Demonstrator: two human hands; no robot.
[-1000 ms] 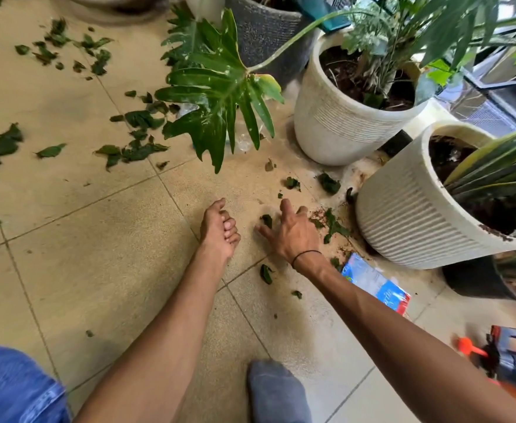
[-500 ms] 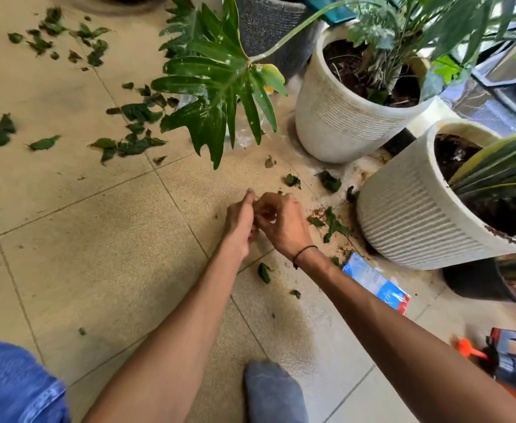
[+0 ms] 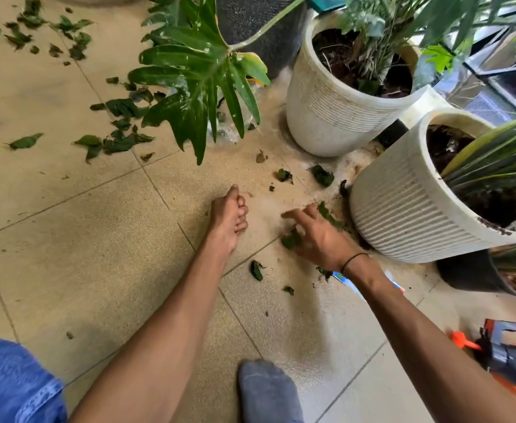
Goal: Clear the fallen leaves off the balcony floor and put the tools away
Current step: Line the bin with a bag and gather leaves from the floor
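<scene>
Left of the ribbed white pot (image 3: 409, 209), scattered leaves (image 3: 114, 141) litter open tile. Your left hand (image 3: 227, 219) cups loosely curled, contents unclear. Your right hand (image 3: 317, 236) spreads over a leaf clump (image 3: 292, 239) beside the pot's base.

I am reaching my right hand (image 3: 321, 239) over fallen leaves (image 3: 292, 239) beside the ribbed pot (image 3: 403, 209). My left hand (image 3: 227, 218) is hovering, fingers bunched, over the floor (image 3: 98, 239).

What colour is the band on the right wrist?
The band is black, a thin cord around the right wrist. The head view, the only one, shows it.
</scene>
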